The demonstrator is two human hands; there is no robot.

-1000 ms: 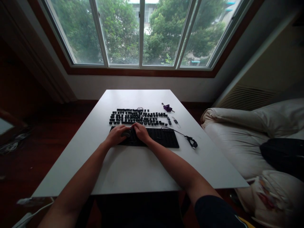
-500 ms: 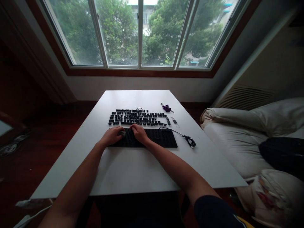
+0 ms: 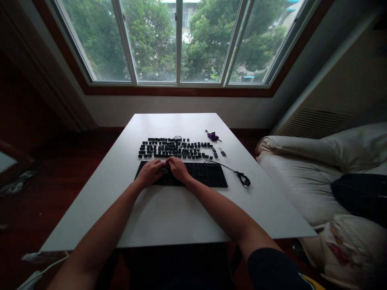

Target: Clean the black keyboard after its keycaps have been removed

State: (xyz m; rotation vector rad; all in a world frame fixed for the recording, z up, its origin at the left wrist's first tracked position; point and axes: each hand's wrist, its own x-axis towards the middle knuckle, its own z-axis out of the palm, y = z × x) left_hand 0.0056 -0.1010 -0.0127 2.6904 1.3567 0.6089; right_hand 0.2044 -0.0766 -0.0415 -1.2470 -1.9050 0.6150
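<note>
A black keyboard, its keycaps off over most of what shows, lies across the white table. My left hand is over its left half, fingers closed round a small greyish rounded object whose kind I cannot make out. Close beside it, my right hand has its fingers curled together, the fingertips meeting those of the left. Whatever the right fingers may pinch is hidden. Behind the keyboard stand rows of loose black keycaps.
To the right lies the keyboard's bundled cable. A small tool with a wire loop and a purple cloth-like item rest further back. A pale sofa stands right of the table, and a window is ahead.
My left hand has moved right along the keyboard with the greyish object, up to my right hand. The right hand has hardly moved; its fingertips now meet the left ones.
</note>
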